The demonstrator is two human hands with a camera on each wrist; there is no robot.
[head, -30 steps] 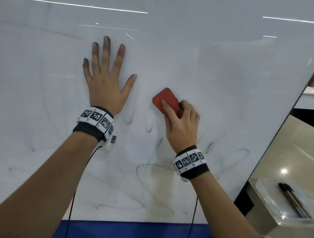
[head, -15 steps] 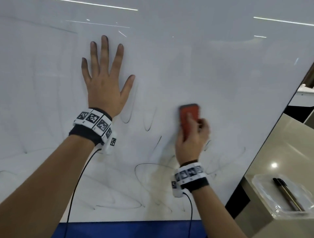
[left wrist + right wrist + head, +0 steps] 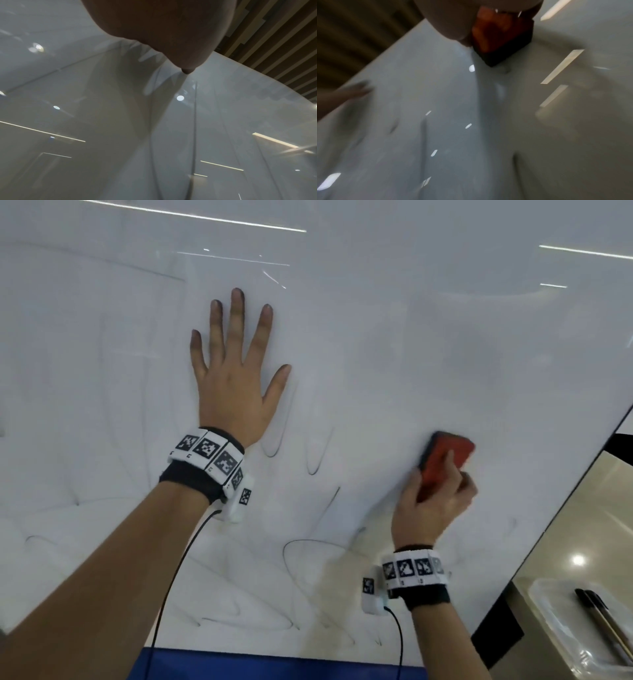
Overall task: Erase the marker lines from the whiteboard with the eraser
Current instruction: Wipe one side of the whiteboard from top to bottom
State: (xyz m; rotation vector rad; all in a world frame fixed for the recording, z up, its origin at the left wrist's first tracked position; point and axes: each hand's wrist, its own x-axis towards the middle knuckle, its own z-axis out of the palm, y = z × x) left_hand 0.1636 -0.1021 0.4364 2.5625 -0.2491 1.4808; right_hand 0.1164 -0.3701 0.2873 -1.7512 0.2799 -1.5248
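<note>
The whiteboard (image 3: 411,337) fills the head view, glossy white. Thin black marker lines (image 3: 308,542) curl across its lower middle, with a short loop (image 3: 317,463) between my hands. My right hand (image 3: 433,505) grips the red eraser (image 3: 445,460) and holds it flat against the board near the right edge. In the right wrist view the eraser (image 3: 496,35) shows red with a dark felt underside on the board (image 3: 471,121). My left hand (image 3: 233,378) lies flat on the board with fingers spread. The left wrist view shows the palm (image 3: 163,27) above the board (image 3: 102,121).
The board's dark right edge (image 3: 561,515) runs diagonally down. Beyond it, at the lower right, a clear plastic tray (image 3: 555,611) holds dark markers (image 3: 603,618). A blue strip (image 3: 274,667) runs under the board's bottom edge. Wrist cables hang from both wrists.
My right hand has swept the eraser rightward and down across the board, and lines that lay under its path have faded. The left hand has stayed flat in place.
</note>
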